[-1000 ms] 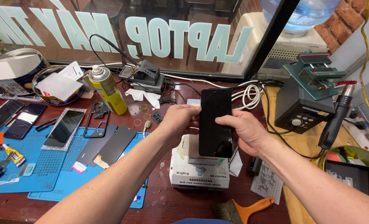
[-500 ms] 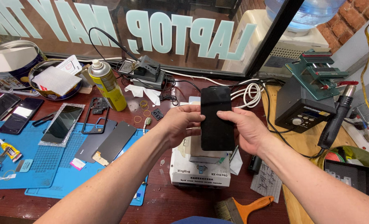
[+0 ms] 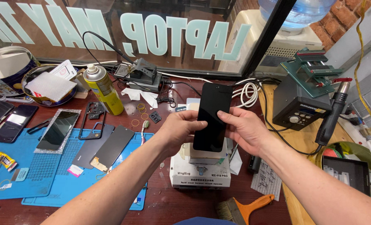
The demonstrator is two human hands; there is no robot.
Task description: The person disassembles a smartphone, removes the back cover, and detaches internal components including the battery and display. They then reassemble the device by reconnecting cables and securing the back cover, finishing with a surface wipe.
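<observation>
black phone panel (image 3: 211, 116) between both hands

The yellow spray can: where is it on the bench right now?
In the head view the yellow spray can stands upright left of centre, behind the blue mat, beside a round tin.

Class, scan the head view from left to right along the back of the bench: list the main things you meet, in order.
White foam pad in a bowl → yellow spray can → black phone screen held by left hand and right hand → coiled white cable → grey hot-air station
</observation>
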